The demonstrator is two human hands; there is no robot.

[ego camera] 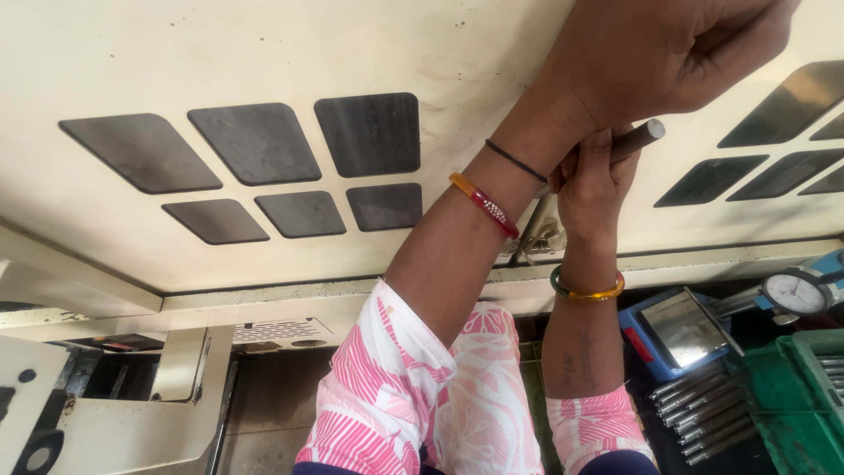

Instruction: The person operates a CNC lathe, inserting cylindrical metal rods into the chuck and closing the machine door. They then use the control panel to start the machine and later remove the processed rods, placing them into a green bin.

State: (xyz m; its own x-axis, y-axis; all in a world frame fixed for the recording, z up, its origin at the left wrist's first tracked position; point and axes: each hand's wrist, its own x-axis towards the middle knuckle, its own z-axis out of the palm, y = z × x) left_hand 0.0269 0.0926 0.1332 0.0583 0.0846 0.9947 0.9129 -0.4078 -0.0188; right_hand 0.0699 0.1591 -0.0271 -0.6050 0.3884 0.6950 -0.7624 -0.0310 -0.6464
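My right hand (598, 185) is closed around a dark cylindrical metal rod (640, 139), whose end sticks out to the upper right. It holds the rod against the cream machine panel (264, 53), near a metal latch (538, 233). My left forearm, wearing a red and orange bangle, crosses over the right wrist. My left hand (668, 53) lies above the right hand at the top edge. Its fingers curl and run out of view, so what it holds is hidden.
The panel has dark window panes (369, 132) on both sides. Lower right: a dial gauge (796, 293), a blue case (677, 330), several metal rods (703, 413) laid side by side and a green tray (791, 396). Cream machine parts (132, 413) sit lower left.
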